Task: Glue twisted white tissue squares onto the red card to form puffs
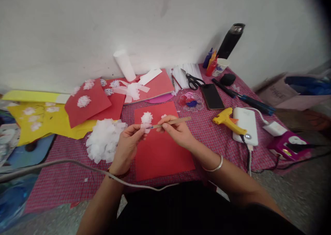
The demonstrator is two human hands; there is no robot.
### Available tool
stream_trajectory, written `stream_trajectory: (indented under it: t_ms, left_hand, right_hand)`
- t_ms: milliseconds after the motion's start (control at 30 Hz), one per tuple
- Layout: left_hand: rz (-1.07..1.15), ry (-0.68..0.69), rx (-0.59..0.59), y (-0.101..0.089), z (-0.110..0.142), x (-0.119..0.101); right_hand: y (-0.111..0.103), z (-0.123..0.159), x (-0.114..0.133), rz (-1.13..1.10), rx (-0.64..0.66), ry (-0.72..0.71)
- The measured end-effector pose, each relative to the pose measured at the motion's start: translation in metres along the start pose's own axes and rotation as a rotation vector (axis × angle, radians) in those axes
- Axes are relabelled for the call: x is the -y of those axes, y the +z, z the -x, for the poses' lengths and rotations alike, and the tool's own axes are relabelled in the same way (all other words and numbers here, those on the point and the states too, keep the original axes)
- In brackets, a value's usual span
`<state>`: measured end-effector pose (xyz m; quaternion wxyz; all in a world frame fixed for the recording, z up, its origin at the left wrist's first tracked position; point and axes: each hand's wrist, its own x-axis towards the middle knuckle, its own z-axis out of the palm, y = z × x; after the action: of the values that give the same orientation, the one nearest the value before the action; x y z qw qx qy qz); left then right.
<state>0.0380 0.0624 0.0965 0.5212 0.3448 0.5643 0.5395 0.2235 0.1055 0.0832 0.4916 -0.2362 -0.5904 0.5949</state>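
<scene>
My left hand [129, 142] pinches a small piece of white tissue paper [147, 126] between thumb and fingers. In my right hand [176, 130] is a paintbrush [183, 119] with a tan handle, its dark tip touching or very near the paper. Both hands hover over a red sheet [162, 155]. A white ruffled paper flower [147, 118] lies on that sheet's upper left. Another small pale flower [163, 116] shows partly behind my right fingers. Left of my left hand sits a heap of white paper squares [103, 140].
Beyond the hands lie a paint palette [191, 102], a phone [212, 96] and scissors [193, 81]. A yellow glue gun [229, 121] rests against a white power bank [245, 124] at right. Flowered red cards [89, 102] lie at left. A cable [85, 167] crosses in front.
</scene>
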Motion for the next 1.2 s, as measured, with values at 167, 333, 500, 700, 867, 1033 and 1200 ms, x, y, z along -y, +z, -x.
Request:
stream_trajectory:
  t_ms: [167, 333, 500, 700, 867, 1033, 1200]
  left_hand:
    - [0.016, 0.017, -0.031, 0.004, 0.003, 0.000]
    - [0.079, 0.026, -0.022, 0.006, 0.005, -0.002]
    - [0.235, -0.022, -0.019, 0.008, 0.004, -0.004]
    - [0.258, 0.015, 0.057, 0.014, 0.007, -0.005]
    - [0.187, 0.239, 0.044, 0.022, 0.009, 0.001]
    - [0.084, 0.332, 0.011, 0.025, 0.012, 0.004]
    - [0.146, 0.232, -0.025, 0.030, 0.012, 0.000]
  right_hand:
    - [0.000, 0.001, 0.000, 0.049, 0.026, -0.027]
    - [0.002, 0.002, 0.000, 0.032, 0.011, -0.047]
    - [0.001, 0.000, 0.002, -0.081, -0.045, 0.003]
    - [0.000, -0.001, 0.006, -0.054, -0.115, -0.069]
    - [0.006, 0.001, 0.000, -0.099, -0.212, -0.016]
    - [0.010, -0.001, -0.001, -0.396, -0.195, 0.170]
    - [0.006, -0.003, 0.003, -0.301, -0.180, 0.116]
